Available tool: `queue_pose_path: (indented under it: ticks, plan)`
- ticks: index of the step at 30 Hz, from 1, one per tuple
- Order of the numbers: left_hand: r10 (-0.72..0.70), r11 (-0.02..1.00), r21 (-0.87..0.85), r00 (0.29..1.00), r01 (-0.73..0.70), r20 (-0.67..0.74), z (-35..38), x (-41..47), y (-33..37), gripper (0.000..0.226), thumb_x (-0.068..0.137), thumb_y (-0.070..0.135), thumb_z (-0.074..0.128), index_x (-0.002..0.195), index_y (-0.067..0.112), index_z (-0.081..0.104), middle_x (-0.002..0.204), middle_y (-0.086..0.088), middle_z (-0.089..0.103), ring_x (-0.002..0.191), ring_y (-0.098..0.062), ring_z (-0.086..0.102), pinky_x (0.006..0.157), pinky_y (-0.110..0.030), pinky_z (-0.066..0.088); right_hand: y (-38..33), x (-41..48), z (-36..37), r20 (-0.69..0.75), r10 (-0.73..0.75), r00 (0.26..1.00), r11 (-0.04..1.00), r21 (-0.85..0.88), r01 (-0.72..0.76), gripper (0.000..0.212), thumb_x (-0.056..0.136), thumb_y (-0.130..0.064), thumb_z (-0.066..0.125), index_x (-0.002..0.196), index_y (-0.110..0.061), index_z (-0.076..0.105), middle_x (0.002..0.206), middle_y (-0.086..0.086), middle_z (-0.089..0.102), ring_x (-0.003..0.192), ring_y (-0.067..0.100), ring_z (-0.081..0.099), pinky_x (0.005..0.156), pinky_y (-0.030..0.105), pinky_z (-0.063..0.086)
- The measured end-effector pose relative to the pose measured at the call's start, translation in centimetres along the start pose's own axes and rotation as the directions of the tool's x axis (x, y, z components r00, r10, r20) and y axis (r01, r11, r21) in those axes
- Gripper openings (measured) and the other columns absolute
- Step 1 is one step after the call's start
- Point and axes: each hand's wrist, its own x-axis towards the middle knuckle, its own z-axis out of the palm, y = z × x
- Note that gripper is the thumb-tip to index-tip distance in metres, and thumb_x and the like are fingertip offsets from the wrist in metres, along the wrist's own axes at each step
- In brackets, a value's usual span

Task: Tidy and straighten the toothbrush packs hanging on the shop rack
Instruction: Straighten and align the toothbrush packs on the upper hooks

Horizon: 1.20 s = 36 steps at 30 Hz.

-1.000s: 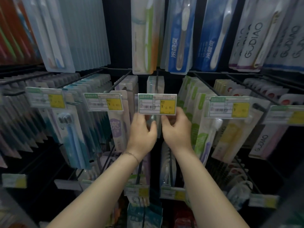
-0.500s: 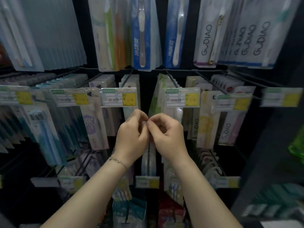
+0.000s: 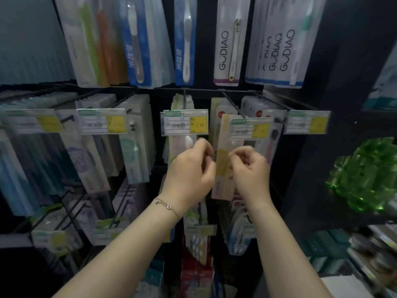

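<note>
Toothbrush packs hang in rows on black wire hooks (image 3: 233,106) with price tags in front. My left hand (image 3: 190,171) and right hand (image 3: 251,168) are raised side by side at the middle row. Between them hangs a yellow and white pack (image 3: 222,162), the front one on its hook. My right hand's curled fingers pinch its right edge, and my left hand's curled fingertips meet its left edge. A row of green and white packs (image 3: 179,147) hangs just behind my left hand. Motion blur hides the exact finger contact.
Price tags (image 3: 185,122) (image 3: 250,127) stick out above my hands. Taller packs marked GUDIAO (image 3: 227,50) hang in the top row. More packs hang lower down (image 3: 198,237). A dark rack post (image 3: 300,147) stands to the right, with a green plastic item (image 3: 363,173) beyond it.
The view has swung right along the rack. My hands have moved from the pack under the centre tag to the yellow pack one hook further right, and have come slightly apart.
</note>
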Motion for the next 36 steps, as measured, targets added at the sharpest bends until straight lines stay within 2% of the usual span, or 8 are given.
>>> queue_pose_path:
  ticks: [5,8,12,16,21,24,26,36]
  plan:
    - [-0.197,0.980,0.085,0.955,0.183,0.222,2.4,3.1,2.1,0.019,0.099,0.011,0.046,0.118,0.016,0.044,0.113,-0.004,0.056,0.096,-0.020,0.059,0.081,-0.038,0.057,1.6,1.9,-1.5,-0.081,0.028,0.996,0.997,-0.071,-0.034,0.013,0.098,-0.016,0.053,0.097,-0.027,0.061,0.088,-0.014,0.065,0.083,0.005,0.065,0.076,0.035,0.059]
    - [-0.298,0.945,0.202,0.930,0.256,0.215,4.0,5.3,2.4,0.039,0.094,0.002,0.050,0.128,0.014,0.036,0.122,-0.010,0.051,0.102,-0.028,0.060,0.086,-0.038,0.056,2.3,3.2,-1.4,-0.045,0.018,0.999,0.993,-0.117,-0.024,0.024,0.100,-0.017,0.046,0.103,-0.038,0.059,0.102,-0.014,0.066,0.094,0.013,0.067,0.084,0.043,0.059]
    - [-0.390,0.914,0.192,0.904,0.357,0.174,5.7,7.8,1.6,0.047,0.093,-0.002,0.054,0.135,0.011,0.036,0.133,-0.012,0.045,0.118,-0.027,0.054,0.097,-0.036,0.045,2.6,4.9,-1.2,0.014,0.010,1.000,0.991,-0.135,-0.008,0.027,0.102,-0.011,0.042,0.106,-0.031,0.059,0.106,-0.009,0.064,0.102,0.011,0.061,0.096,0.036,0.052]
    - [-0.409,0.912,0.011,0.907,0.410,0.104,7.2,9.4,-0.5,0.046,0.093,0.009,0.062,0.134,0.010,0.041,0.134,-0.010,0.047,0.124,-0.025,0.050,0.106,-0.041,0.046,2.9,7.0,-0.8,0.053,0.060,0.997,0.983,-0.176,-0.050,0.028,0.100,-0.007,0.044,0.096,-0.031,0.057,0.090,-0.017,0.055,0.083,-0.001,0.052,0.073,0.014,0.042]
    - [-0.492,0.849,-0.211,0.870,0.484,0.015,8.5,10.6,-1.9,0.053,0.095,0.024,0.062,0.141,0.014,0.040,0.127,-0.004,0.056,0.114,-0.018,0.055,0.096,-0.034,0.049,3.5,9.0,0.0,0.138,0.135,0.981,0.970,-0.222,-0.102,0.034,0.101,-0.007,0.042,0.071,-0.022,0.047,0.072,-0.004,0.051,0.066,0.009,0.050,0.054,0.011,0.038]
    - [-0.501,0.830,-0.268,0.865,0.488,0.023,8.7,10.9,-2.3,0.028,0.098,0.018,0.058,0.125,0.014,0.053,0.100,0.010,0.059,0.099,-0.012,0.061,0.067,-0.007,0.042,4.2,10.0,0.2,0.144,0.165,0.976,0.965,-0.230,-0.129,0.039,0.101,-0.004,0.042,0.066,-0.020,0.038,0.068,-0.006,0.041,0.062,0.001,0.037,0.050,0.000,0.035]
    - [-0.496,0.831,-0.281,0.868,0.480,0.018,8.8,10.8,-2.7,0.014,0.099,0.018,0.057,0.113,0.019,0.055,0.086,0.018,0.052,0.081,0.001,0.056,0.052,-0.006,0.036,4.9,10.3,0.0,0.128,0.250,0.960,0.937,-0.283,-0.207,0.038,0.101,-0.007,0.043,0.067,-0.022,0.033,0.070,-0.006,0.037,0.061,0.005,0.036,0.045,0.003,0.035]
    - [-0.520,0.784,-0.389,0.854,0.484,0.015,8.9,10.9,-3.2,0.010,0.100,0.026,0.054,0.103,0.016,0.057,0.087,0.008,0.058,0.076,-0.002,0.054,0.058,-0.017,0.040,3.8,10.0,0.0,0.110,0.146,0.983,0.960,-0.254,-0.114,0.037,0.100,-0.007,0.046,0.066,-0.019,0.044,0.068,-0.007,0.046,0.062,0.000,0.041,0.051,0.005,0.037]
